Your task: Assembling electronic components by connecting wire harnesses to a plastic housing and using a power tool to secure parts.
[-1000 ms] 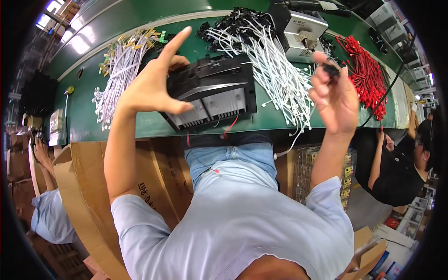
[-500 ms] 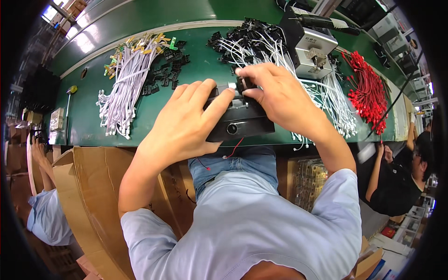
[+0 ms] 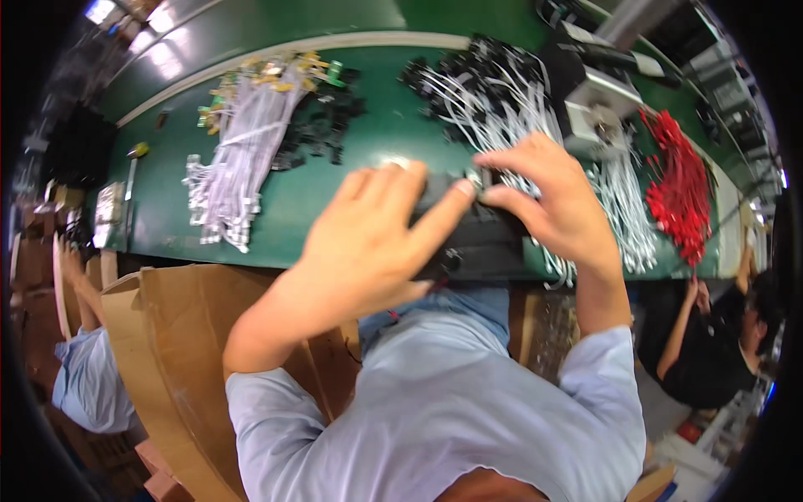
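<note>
A black plastic housing [image 3: 493,244] lies at the near edge of the green bench, in front of me. My left hand [image 3: 368,238] grips it from the left: fingers over its far side, index finger reaching to the middle, thumb at the near edge. From the right, my right hand [image 3: 556,197] pinches a small black part [image 3: 490,177] between thumb and index finger, right by the left index fingertip. Motion blur hides how that part sits against the housing. Part of the housing is hidden under the left hand.
White cable bundles [image 3: 242,159] and loose black clips [image 3: 322,125] lie left. At right are black-ended white cables [image 3: 493,92], a metal-fronted device [image 3: 598,109], a power screwdriver [image 3: 619,58] and red wires [image 3: 677,192]. A cardboard box [image 3: 184,335] stands below; co-workers [image 3: 711,335] flank me.
The whole view has shifted and blurred. Both hands stay at the housing; my right finger and thumb look wider apart around the small black part. The red wire below the housing is mostly hidden.
</note>
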`<action>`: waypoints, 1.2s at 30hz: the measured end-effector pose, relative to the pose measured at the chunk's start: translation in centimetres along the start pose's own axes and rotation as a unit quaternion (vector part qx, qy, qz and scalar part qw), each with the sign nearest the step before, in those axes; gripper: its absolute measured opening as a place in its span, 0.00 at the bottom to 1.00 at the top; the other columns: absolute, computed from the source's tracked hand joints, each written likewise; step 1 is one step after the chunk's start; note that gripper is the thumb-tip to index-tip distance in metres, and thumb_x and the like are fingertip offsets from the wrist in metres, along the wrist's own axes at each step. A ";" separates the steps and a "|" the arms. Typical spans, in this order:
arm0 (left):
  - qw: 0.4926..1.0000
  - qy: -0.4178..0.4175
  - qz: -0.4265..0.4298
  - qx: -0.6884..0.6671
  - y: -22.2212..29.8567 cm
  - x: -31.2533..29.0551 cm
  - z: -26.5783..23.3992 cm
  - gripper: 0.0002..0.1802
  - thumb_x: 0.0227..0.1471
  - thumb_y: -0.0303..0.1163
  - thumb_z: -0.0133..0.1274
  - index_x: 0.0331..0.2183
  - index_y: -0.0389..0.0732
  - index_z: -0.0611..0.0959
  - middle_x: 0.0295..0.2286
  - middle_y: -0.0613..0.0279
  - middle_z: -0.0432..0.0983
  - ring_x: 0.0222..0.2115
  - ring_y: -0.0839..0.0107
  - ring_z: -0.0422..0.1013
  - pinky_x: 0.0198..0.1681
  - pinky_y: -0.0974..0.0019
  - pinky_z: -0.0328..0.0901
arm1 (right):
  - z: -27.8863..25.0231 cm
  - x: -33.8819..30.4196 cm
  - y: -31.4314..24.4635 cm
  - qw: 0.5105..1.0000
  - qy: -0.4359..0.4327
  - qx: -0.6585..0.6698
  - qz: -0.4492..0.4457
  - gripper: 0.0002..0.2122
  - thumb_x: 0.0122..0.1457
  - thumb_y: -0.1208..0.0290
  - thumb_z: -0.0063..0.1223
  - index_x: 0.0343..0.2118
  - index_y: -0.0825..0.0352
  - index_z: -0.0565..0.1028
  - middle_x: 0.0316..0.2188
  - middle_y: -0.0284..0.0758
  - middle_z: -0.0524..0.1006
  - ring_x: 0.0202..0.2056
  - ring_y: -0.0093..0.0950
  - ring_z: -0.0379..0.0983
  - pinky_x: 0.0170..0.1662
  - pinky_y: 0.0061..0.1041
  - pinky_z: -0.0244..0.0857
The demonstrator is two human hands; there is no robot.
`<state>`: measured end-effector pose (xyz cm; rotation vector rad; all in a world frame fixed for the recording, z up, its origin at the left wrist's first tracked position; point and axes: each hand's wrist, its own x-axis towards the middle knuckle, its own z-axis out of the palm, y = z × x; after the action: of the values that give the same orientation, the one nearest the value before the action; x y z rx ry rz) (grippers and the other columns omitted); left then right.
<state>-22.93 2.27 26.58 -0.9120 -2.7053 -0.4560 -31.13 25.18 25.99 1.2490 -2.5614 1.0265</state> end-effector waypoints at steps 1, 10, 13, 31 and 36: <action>1.000 -0.010 0.001 -0.002 0.2 0.1 0.1 0.51 0.20 0.37 0.71 0.53 0.43 0.73 0.43 0.48 0.66 0.41 0.51 0.68 0.44 0.55 0.62 | -0.1 -0.5 -0.3 0.999 -0.019 0.016 0.037 0.17 0.47 0.76 0.63 0.42 0.67 0.78 0.34 0.37 0.77 0.37 0.36 0.71 0.42 0.30 0.63; 0.993 -0.079 0.031 -0.085 -2.4 0.4 -0.8 0.48 0.27 0.48 0.70 0.53 0.41 0.74 0.44 0.45 0.68 0.41 0.51 0.69 0.44 0.54 0.63 | 1.7 -1.4 -1.3 0.995 0.050 0.018 0.081 0.16 0.47 0.78 0.60 0.42 0.69 0.77 0.42 0.40 0.79 0.44 0.37 0.73 0.51 0.31 0.62; 0.990 -0.019 0.008 -0.141 -9.5 3.7 -0.8 0.23 0.43 0.40 0.63 0.41 0.37 0.81 0.37 0.55 0.78 0.39 0.54 0.71 0.44 0.56 0.65 | 1.4 -1.1 -0.8 0.994 0.061 0.017 0.086 0.16 0.47 0.77 0.60 0.41 0.70 0.77 0.41 0.40 0.79 0.44 0.37 0.73 0.50 0.31 0.63; 0.945 0.087 -0.278 -0.147 -28.0 6.2 -1.8 0.13 0.44 0.37 0.62 0.28 0.37 0.85 0.28 0.54 0.81 0.29 0.67 0.76 0.37 0.63 0.69 | 1.9 -1.5 -1.2 0.989 0.071 0.077 0.105 0.13 0.48 0.73 0.62 0.39 0.68 0.78 0.34 0.40 0.78 0.38 0.38 0.73 0.45 0.31 0.63; 0.816 0.297 -0.265 -0.418 -27.0 2.4 -11.0 0.10 0.52 0.32 0.59 0.34 0.38 0.80 0.30 0.60 0.79 0.29 0.72 0.74 0.36 0.68 0.69 | 1.7 -0.8 -1.2 0.987 0.065 0.092 0.115 0.13 0.52 0.75 0.58 0.41 0.69 0.78 0.32 0.42 0.78 0.36 0.34 0.74 0.43 0.27 0.65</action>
<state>-40.09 -20.85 31.75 -0.0415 -2.0578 -1.7902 -29.40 24.15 25.00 0.9005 -2.6007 1.3694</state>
